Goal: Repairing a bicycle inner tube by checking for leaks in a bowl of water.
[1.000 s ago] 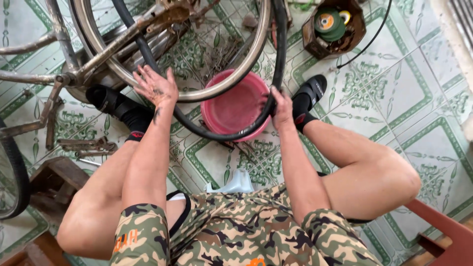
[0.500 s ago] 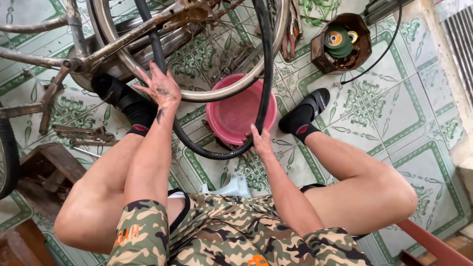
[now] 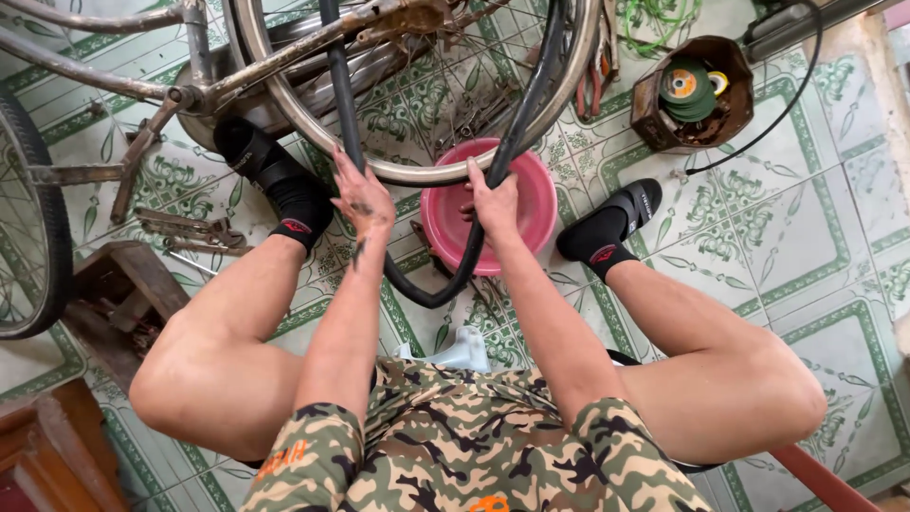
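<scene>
Head view: we see a black tube [image 3: 431, 284] hanging in a long loop from the bare metal rim [image 3: 398, 173] of an upturned bicycle, its lowest bend sagging just in front of a pink basin [image 3: 531, 204] on the tiled floor [image 3: 806, 246]. Our left hand [image 3: 363, 201] lies on the tube's left run, fingers spread and pressing rather than wrapped — not closed around it. Our right hand [image 3: 493, 199] is closed on the right run, just under the rim and over the basin's near edge. The rim sits in the rusty frame [image 3: 284, 57], whose tubes cross the top of the picture. Our feet in black socks and black sandals stand either side — the left foot [image 3: 270, 175] beside the frame, the right foot [image 3: 611, 223] right of the basin. Farther out, a brown box [image 3: 692, 95] holding green discs sits at upper right with a black cable [image 3: 787, 104] running past it. A tyred wheel [image 3: 33, 218] shows at the left edge, with a wooden block [image 3: 123, 294] near it.
</scene>
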